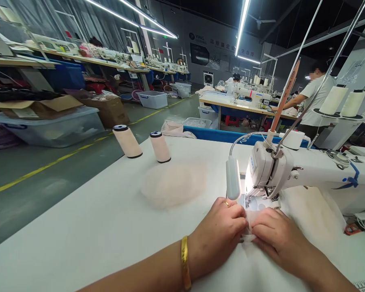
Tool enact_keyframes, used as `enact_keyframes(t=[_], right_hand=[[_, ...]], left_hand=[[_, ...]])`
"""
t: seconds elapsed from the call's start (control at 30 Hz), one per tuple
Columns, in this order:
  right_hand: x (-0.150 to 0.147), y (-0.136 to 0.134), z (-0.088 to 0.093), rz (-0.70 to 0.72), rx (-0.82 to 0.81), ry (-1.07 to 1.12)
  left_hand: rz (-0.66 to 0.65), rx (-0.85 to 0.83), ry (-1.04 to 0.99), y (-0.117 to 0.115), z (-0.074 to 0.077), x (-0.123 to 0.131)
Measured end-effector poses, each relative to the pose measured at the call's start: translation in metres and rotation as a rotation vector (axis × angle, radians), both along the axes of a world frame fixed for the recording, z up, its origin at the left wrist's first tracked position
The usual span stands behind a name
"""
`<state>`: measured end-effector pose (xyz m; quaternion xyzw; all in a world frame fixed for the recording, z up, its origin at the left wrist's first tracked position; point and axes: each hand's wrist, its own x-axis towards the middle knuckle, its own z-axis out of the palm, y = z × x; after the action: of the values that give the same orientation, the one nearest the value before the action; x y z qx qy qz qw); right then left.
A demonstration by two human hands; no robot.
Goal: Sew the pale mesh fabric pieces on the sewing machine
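Both my hands meet just in front of the needle area of a white sewing machine [269,166]. My left hand [220,229], with a ring and a gold bangle, is closed, fingers pinching the edge of a thin whitish fabric [248,227]. From the other side my right hand [276,235] grips the same fabric with its fingers bent together. The cloth spreads down toward my body, its outline hard to tell from the white table [94,231]. A small lamp [232,178] lights the presser foot. More sheer pale fabric [314,215] lies right of the machine head.
Two pale pink thread cones [127,142] stand at the table's far left edge. A sheer beige piece [174,184] lies flat left of the lamp. Cream thread cones [334,100] sit on a stand at right. A person [316,95] works at another table behind.
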<state>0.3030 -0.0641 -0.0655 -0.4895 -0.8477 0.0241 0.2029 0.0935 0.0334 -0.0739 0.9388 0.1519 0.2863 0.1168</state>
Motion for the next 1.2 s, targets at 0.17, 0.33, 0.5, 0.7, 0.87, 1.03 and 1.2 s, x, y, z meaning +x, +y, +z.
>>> enact_keyframes(t=[0.17,0.33,0.5,0.7,0.87,1.03,1.2], right_hand=[[-0.001,-0.002,0.001,-0.005,-0.007,-0.012],[-0.001,-0.002,0.000,-0.027,-0.024,-0.029],[-0.001,0.001,0.000,-0.050,-0.024,-0.032],[-0.002,0.003,-0.002,-0.048,-0.002,-0.022],[-0.001,0.002,-0.005,-0.046,0.014,-0.015],[-0.001,0.003,-0.007,-0.063,-0.001,-0.017],[-0.001,0.008,-0.007,-0.083,0.004,-0.002]], left_hand=[[-0.050,0.030,-0.023,0.000,0.000,0.000],[-0.028,0.037,-0.009,0.000,0.000,0.000],[0.004,0.058,0.042,0.006,0.001,0.000],[-0.009,0.079,0.061,0.012,0.000,-0.001],[-0.031,0.087,0.075,0.012,-0.002,-0.002],[-0.007,0.099,0.108,0.012,0.000,-0.002],[0.017,0.141,0.119,0.016,0.000,0.000]])
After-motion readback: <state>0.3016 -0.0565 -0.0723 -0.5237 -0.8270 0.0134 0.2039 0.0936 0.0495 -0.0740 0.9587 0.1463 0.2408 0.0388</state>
